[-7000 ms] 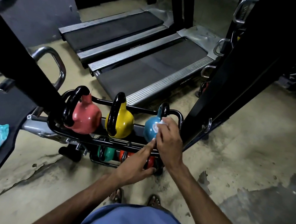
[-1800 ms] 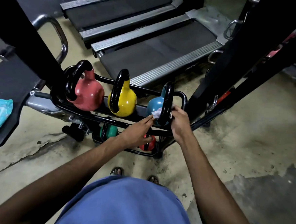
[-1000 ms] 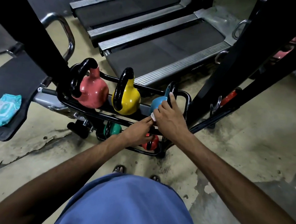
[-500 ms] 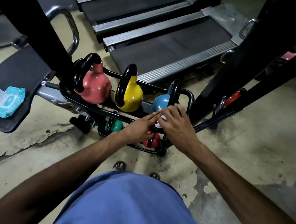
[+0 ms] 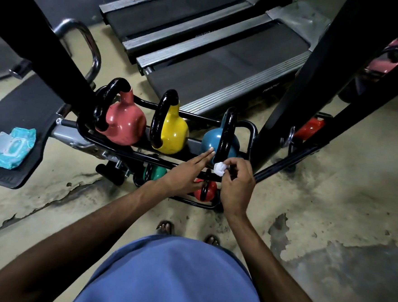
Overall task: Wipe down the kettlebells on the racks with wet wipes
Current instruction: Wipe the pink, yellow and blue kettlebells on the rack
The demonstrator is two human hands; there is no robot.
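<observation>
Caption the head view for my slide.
Right hand pinches a balled wipe beside the blue kettlebell; left hand stretched flat toward it.

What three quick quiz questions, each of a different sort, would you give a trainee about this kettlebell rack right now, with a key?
1. True or false: the right hand pinches a crumpled wipe.
2. Which top-tier kettlebell is nearest the straight fingers of the left hand? A pink, B yellow, C blue.
3. How many kettlebells stand on the top tier of the rack?
Key: 1 true. 2 C, the blue kettlebell. 3 three.
</observation>
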